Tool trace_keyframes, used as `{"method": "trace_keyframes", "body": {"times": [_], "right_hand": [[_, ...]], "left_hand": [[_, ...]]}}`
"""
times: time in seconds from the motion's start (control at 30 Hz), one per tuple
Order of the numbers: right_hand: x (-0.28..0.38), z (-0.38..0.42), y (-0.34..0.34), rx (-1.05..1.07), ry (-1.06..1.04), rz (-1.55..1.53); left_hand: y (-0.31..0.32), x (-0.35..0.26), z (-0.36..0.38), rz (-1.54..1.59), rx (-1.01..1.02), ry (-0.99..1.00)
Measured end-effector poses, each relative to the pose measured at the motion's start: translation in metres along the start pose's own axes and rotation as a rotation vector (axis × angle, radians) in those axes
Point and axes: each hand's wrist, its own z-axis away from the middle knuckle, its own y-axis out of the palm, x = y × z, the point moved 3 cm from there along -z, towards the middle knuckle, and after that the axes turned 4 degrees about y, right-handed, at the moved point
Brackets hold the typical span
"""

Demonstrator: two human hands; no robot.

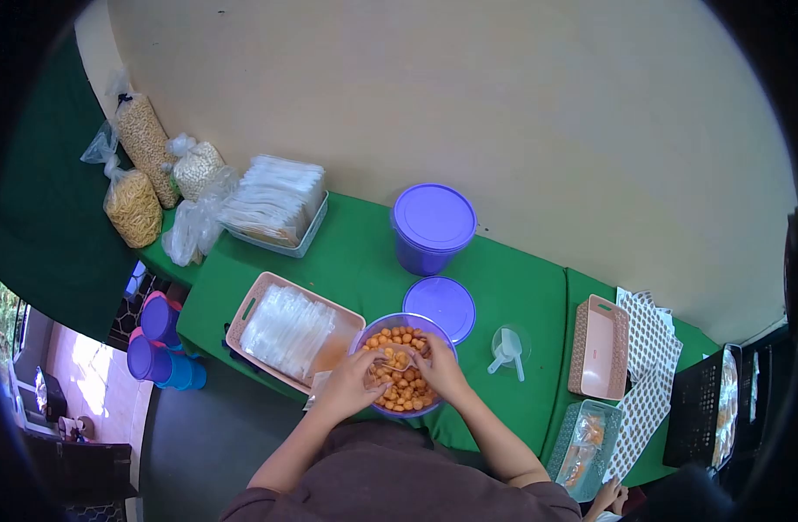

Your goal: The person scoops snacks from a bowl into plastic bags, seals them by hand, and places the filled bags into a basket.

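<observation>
A purple tub (447, 406) full of round orange snack balls (409, 402) stands at the table's front edge, close to my body. Over it, my left hand (353, 384) and my right hand (439, 369) curl around a small clear plastic bag (397, 357) with some of the balls in it. Both hands grip its sides, the left lower and the right higher. The bag's edges are hard to make out. Behind the tub lies a flat purple lid (440, 306). Left of it, a pink tray (353, 315) holds a stack of clear bags (287, 332).
Farther back stand a lidded purple bucket (434, 222) and a basket of packets (277, 198). Clear scoops (507, 352) lie on the right. Beyond them are a pink basket (601, 348) and a green basket (594, 444) with filled packs. Another person's hand (607, 496) shows at lower right.
</observation>
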Motion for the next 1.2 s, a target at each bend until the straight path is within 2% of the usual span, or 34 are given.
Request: {"method": "trace_keyframes", "body": {"times": [0.03, 0.1, 0.17, 0.23, 0.33, 0.47, 0.7, 0.93, 1.13, 1.2], "right_hand": [[-0.003, -0.001, -0.001, 0.003, -0.001, -0.001], [-0.011, -0.004, -0.006, 0.016, 0.177, -0.229], [-0.007, -0.006, -0.011, 0.001, 0.233, -0.248], [-0.019, -0.005, 0.000, -0.081, 0.368, -0.844], [-0.027, -0.002, 0.016, -0.017, 0.479, -0.919], [-0.037, 0.004, 0.030, -0.062, 0.498, -0.964], [-0.036, 0.011, 0.030, -0.119, 0.587, -1.077], [-0.015, 0.020, 0.011, -0.227, 0.524, -1.167], [0.007, 0.030, -0.027, -0.330, 0.425, -1.281], [0.020, 0.031, -0.041, -0.344, 0.393, -1.293]], "left_hand": [[0.000, -0.001, 0.000, -0.035, 0.018, 0.012], [0.000, -0.001, 0.000, -0.072, 0.033, 0.023], [-0.001, 0.004, 0.000, -0.039, -0.003, -0.019], [-0.015, -0.007, -0.003, -0.068, -0.035, -0.052], [-0.020, 0.004, -0.007, -0.043, -0.111, -0.052], [-0.038, 0.005, -0.010, 0.024, -0.233, -0.063], [-0.066, 0.017, -0.014, -0.018, -0.328, -0.131], [-0.056, 0.016, -0.010, -0.009, -0.293, -0.103], [-0.038, -0.001, -0.010, -0.157, -0.142, -0.032], [-0.028, -0.009, -0.010, -0.216, -0.118, 0.075]]}}
